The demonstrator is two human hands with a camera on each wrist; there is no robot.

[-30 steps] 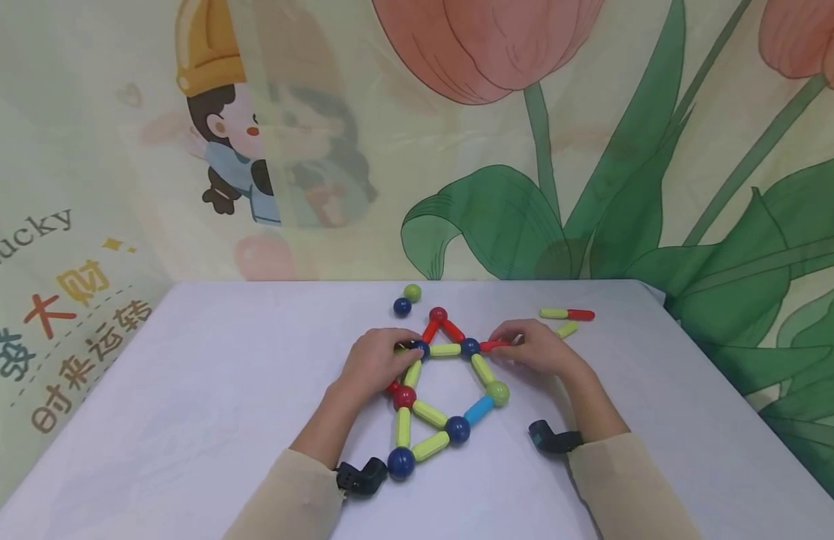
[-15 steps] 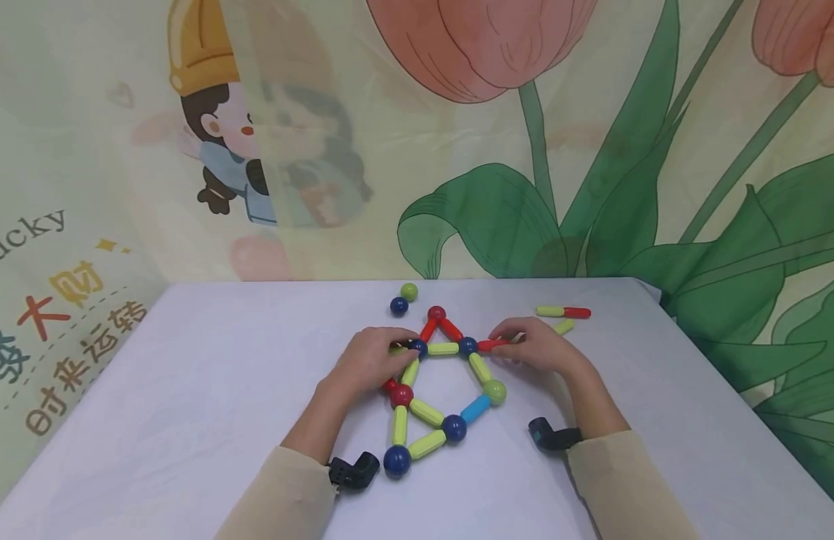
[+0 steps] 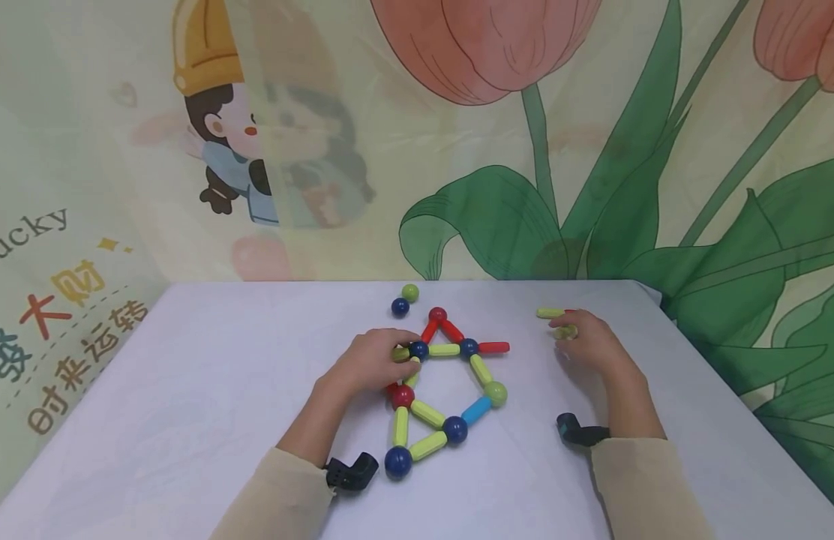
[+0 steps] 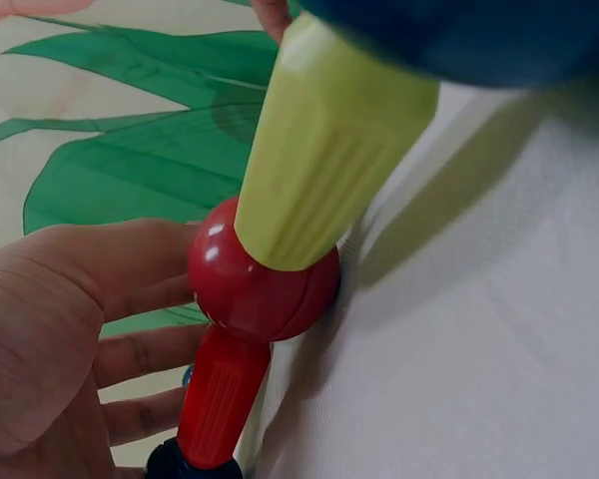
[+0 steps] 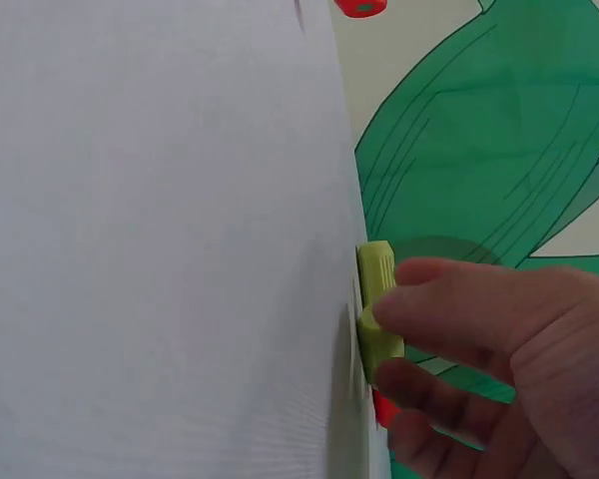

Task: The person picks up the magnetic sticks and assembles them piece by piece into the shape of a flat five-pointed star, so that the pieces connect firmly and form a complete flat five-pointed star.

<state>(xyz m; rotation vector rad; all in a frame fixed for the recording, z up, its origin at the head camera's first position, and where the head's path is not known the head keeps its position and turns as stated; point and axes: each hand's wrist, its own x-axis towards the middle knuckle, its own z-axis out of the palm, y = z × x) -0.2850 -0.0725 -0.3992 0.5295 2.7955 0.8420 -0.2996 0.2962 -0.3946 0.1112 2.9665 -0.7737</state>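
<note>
A flat frame of magnetic rods and balls lies on the white table. My left hand is at its left side, thumb and forefinger loosely around a dark blue ball, with a gap below the ball. A short yellow-green rod sticks out from that ball toward the palm. Near the left wrist camera is a red ball with a red rod. At the back right, my right hand pinches a loose yellow-green rod. A red rod projects freely from the frame's right blue ball.
Behind the frame sit a loose green ball and a blue ball. Another yellow-green rod lies beyond the right hand, joined to a mostly hidden red one. A printed cloth hangs behind the table.
My right hand has let go of the red rod, which stays on the blue ball, and has moved right to the loose rod. The left thumb has slipped down off its blue ball.
</note>
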